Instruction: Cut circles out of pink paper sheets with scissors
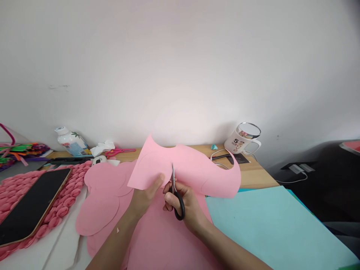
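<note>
My left hand [146, 197] grips the lower left part of a pink paper sheet [202, 165], thumb on top and the other fingers hidden beneath. The sheet is held up off the table, and its upper and right edges are cut in curves. In my right hand [184, 200] is a pair of black-handled scissors [180, 208], fingers through the loops. The blades point up and away, with the paper at them near the middle of the sheet. Pink cloud-shaped cutouts [102, 198] lie left of my hands, and more pink paper [168, 240] lies underneath.
A phone [33, 204] rests on a pink braided mat [60, 204] at the left. Along the wall are a tilted white bottle [72, 142], a tissue [102, 147], pink scissors [120, 151] and a white mug [242, 138]. Light blue sheets [275, 228] lie at the right.
</note>
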Available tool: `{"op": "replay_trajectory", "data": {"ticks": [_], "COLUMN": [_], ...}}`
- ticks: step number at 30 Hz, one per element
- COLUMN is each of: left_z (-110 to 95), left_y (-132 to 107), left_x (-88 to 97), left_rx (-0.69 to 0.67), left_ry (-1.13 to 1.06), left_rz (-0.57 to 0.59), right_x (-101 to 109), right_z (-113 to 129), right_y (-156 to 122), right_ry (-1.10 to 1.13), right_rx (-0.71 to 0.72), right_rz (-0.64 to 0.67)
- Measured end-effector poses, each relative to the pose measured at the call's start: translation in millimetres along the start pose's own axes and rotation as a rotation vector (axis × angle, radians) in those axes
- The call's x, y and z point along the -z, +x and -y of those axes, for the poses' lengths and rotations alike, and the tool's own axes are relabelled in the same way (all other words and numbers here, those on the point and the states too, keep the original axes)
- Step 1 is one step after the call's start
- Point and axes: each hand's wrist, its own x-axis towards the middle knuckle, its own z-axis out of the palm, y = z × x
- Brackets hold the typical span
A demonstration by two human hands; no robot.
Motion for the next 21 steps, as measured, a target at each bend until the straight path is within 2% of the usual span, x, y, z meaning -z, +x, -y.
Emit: {"op": "replay_trajectory", "data": {"ticks": [4,7,11,14,21], "left_z": [6.4,8.2,9.0,10.0,7.6], "left_y": [4.2,5.0,0.9,-2.7,-4.8], "left_x": [1.3,0.0,-1.9,-2.7,-4.7], "left_rx": [-0.105,-0.167,-0.082,-0.023,-0.087], "left_ry": [-0.048,-0.028,0.118,0.142,0.182], "left_rz": [-0.103,-0.095,-0.12,-0.124,-0.165], "right_x": [-0.1,-0.9,-2.4,-2.6,-0.9], "right_z": [0.0,-0.8,-0.2,3.6,10.4], "right_y": [-0.8,-1.5,-1.7,-0.7,1.6], "right_ry": [-0.015,-0.019,-0.032,-0.066,-0.128], "right_rx": [0.003,-0.004,-0.016,-0.005,0.063], "right_rz": [-0.005,-0.014,-0.014,-0.035,-0.012]}}
